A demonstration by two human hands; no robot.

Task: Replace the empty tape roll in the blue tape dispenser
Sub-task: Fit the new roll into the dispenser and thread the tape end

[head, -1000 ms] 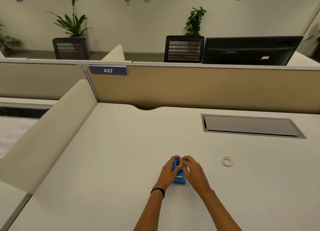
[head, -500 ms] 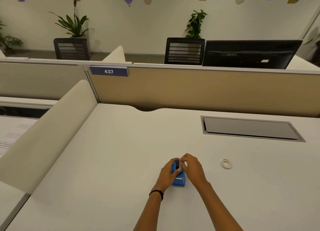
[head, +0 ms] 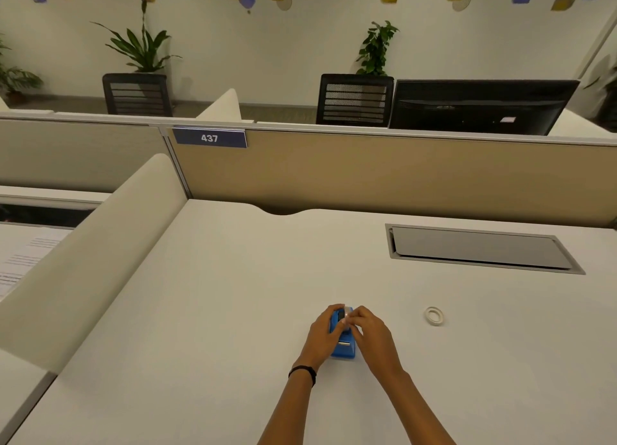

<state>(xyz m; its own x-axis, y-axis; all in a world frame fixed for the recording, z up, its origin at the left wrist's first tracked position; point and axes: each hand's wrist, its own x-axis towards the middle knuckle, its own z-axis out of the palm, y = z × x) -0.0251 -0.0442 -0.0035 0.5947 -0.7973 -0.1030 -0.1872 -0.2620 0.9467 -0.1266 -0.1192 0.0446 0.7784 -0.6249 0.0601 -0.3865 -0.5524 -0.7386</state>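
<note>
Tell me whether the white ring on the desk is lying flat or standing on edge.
Flat: the white ring shows its open hole upward on the desk, apart from both hands.

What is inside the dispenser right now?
A pale, clear-looking roll shows at the top of the dispenser, pinched by the right hand. Both hands, the left included, cover the cradle, so whether it is seated cannot be seen.

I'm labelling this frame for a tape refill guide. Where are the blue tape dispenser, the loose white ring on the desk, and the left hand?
blue tape dispenser (head: 344,349): head view, its near blue base.
white ring (head: 434,315): head view, its rim.
left hand (head: 321,336): head view, its back.
</note>
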